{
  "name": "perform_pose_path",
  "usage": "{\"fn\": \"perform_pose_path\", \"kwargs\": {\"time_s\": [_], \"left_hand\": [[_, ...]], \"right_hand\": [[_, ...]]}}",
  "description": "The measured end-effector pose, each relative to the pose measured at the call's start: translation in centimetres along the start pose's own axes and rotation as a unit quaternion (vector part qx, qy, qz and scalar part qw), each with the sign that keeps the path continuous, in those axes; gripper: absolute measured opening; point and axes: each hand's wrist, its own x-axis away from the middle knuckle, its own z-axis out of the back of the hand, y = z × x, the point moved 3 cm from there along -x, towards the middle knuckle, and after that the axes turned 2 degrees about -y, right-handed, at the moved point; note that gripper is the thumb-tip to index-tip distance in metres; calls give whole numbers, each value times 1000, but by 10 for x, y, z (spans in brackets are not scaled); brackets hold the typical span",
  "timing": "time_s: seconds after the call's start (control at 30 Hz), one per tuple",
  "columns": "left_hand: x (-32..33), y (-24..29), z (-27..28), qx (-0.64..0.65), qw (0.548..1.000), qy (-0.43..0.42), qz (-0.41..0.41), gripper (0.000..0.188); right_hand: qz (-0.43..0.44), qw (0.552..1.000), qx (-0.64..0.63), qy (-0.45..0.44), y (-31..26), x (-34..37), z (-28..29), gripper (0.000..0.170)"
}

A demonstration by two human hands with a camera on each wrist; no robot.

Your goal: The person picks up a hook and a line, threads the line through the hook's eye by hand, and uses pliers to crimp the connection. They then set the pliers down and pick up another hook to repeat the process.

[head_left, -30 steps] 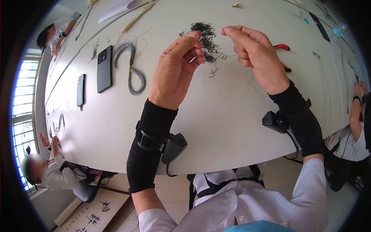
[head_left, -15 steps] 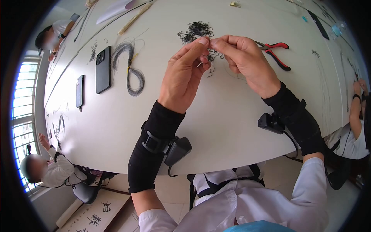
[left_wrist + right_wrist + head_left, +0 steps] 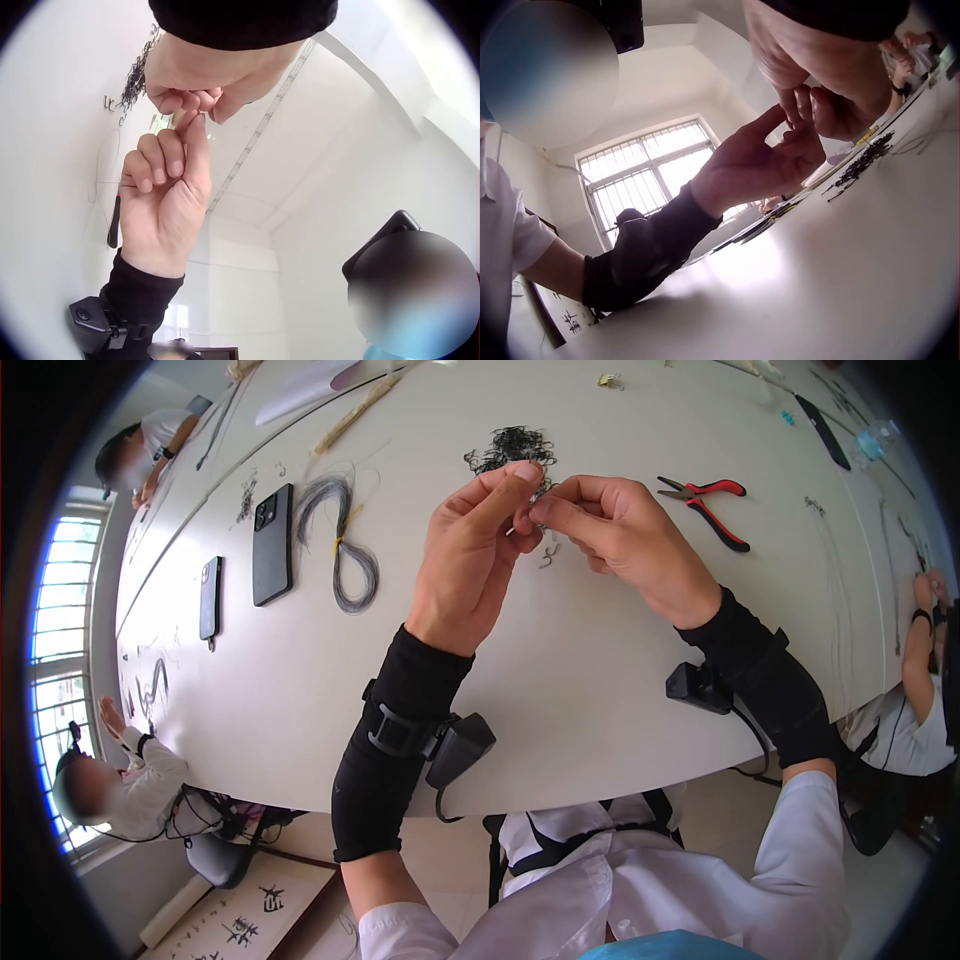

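Both hands meet above the table, fingertips touching, just in front of a pile of black fish hooks (image 3: 513, 445). My left hand (image 3: 463, 560) pinches a tiny thing between thumb and index finger; the fingers mostly hide it, and I cannot tell for sure that it is a hook. My right hand (image 3: 648, 545) has thumb and index finger pinched at the same spot, its other fingers curled. In the left wrist view, a thin clear fishing line (image 3: 107, 182) loops below the right hand (image 3: 165, 199). A few loose hooks (image 3: 548, 556) lie below the fingertips.
Red-handled pliers (image 3: 718, 525) lie spread open to the right. On the left are a dark phone (image 3: 272, 545), a smaller phone (image 3: 210, 598) and a yellow-tied bundle of grey strands (image 3: 373, 575). A straw-coloured bundle (image 3: 355, 412) is farther back. Other people sit around the table.
The hands were apart with a thin line stretching from the right fingertips. My right hand has come left and down to meet the left, which shifted slightly right. The pliers are now fully visible.
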Motion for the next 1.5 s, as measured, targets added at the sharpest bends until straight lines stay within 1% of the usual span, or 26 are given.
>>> {"fn": "perform_pose_path", "kwargs": {"time_s": [0.03, 0.1, 0.23, 0.37, 0.47, 0.57, 0.67, 0.77, 0.87, 0.97, 1.07, 1.27, 1.5], "left_hand": [[0, 1, -1, -7, 1000, 8, -7, 15], [0, 4, -3, -38, 999, 17, -19, 16], [4, 14, -8, -135, 990, 20, -24, 19], [5, 17, -9, -185, 982, 0, -28, 20], [5, 17, -11, -190, 981, -10, -21, 20], [5, 16, -10, -182, 983, -24, -16, 19], [5, 17, -12, -180, 983, -39, -14, 19], [3, 17, -9, -150, 987, -54, -29, 19], [2, 17, -10, -182, 981, -46, -45, 21], [0, 14, -6, -194, 977, -75, -51, 20], [1, 13, -6, -173, 981, -73, -44, 20], [1, 15, -4, -178, 981, -64, -50, 21], [2, 15, -7, -134, 988, -62, -37, 20]], "right_hand": [[-3, 1000, 17, -5, -1, 0, 0, 26], [95, 991, 87, 40, -1, -2, 3, 27], [256, 943, 176, 117, -20, -6, 22, 25], [257, 941, 211, 67, -33, -4, 28, 23], [243, 950, 195, 39, -32, -4, 27, 23], [240, 950, 197, 33, -30, -5, 27, 23], [240, 951, 194, 35, -27, -5, 27, 23], [253, 943, 209, 49, -24, -6, 28, 23], [248, 946, 203, 48, -25, -6, 27, 23], [257, 942, 211, 54, -23, -7, 27, 22], [250, 946, 200, 56, -24, -6, 24, 21], [274, 939, 194, 80, -27, -5, 24, 20], [258, 943, 192, 88, -27, -5, 25, 21]]}}
